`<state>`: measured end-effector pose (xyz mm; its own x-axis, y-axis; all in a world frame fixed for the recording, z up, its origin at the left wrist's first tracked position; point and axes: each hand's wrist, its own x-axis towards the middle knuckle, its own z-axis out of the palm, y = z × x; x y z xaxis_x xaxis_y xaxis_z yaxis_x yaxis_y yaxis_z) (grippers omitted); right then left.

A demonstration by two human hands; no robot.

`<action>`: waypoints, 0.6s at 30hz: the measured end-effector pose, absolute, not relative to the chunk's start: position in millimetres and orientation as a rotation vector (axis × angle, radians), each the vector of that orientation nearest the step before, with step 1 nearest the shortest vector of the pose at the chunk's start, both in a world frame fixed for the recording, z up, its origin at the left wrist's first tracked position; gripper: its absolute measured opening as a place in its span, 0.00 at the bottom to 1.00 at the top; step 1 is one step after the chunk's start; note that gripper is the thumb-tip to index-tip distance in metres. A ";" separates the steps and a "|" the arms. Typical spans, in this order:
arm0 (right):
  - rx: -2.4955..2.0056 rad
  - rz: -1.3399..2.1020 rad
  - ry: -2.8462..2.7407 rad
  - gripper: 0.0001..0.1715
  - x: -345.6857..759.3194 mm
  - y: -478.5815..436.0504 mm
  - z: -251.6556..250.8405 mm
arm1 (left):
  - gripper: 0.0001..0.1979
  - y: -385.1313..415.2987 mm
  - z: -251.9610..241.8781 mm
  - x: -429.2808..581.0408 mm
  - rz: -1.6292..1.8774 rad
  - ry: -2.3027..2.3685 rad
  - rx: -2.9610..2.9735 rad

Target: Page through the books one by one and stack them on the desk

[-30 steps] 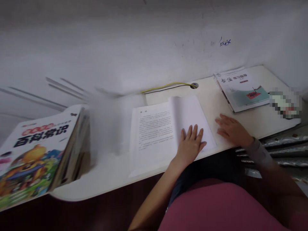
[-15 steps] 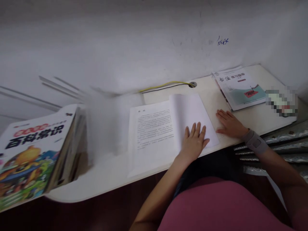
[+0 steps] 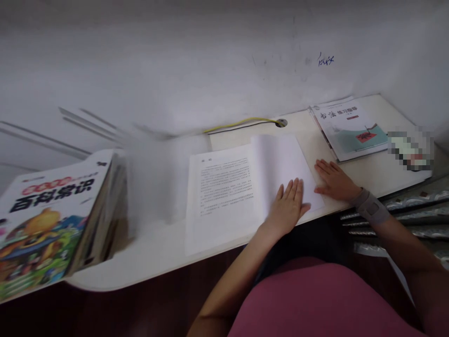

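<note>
An open book lies on the white desk, its left page printed with lines of text and its right page blank. Flat on that blank page, near the lower edge, rests my left hand, with straight fingers and the thumb pointing right. My right hand lies flat on the desk just right of the book, apart from it, with its fingers stretched out and a grey band on the wrist. Neither hand grips anything.
Booklets lie at the desk's right end beside a blurred-out object. A stack of books with a colourful cover stands at the left. A yellow cable runs along the wall to a round desk hole.
My left hand has slid slightly right across the blank page, its fingers closer together. The blank page's edge has shifted a little to the right. My right hand has stayed put.
</note>
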<state>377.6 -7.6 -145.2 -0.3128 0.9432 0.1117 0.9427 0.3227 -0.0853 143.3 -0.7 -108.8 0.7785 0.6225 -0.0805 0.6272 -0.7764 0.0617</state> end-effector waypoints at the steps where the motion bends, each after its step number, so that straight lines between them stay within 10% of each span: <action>1: -1.750 0.012 -2.435 0.51 378.1 -7.4 -145.5 | 0.34 -2.1 -104.3 139.5 -0.075 1.011 2.897; 18: -1.790 0.049 -2.398 0.46 380.7 -5.8 -145.2 | 0.32 7.2 -103.5 120.2 -0.162 1.180 2.806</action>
<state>380.7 -5.8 -145.2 -0.2776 0.9555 0.0992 0.9507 0.2881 -0.1146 120.2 7.2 -103.5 0.6955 0.7059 -0.1337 0.7159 -0.6968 0.0450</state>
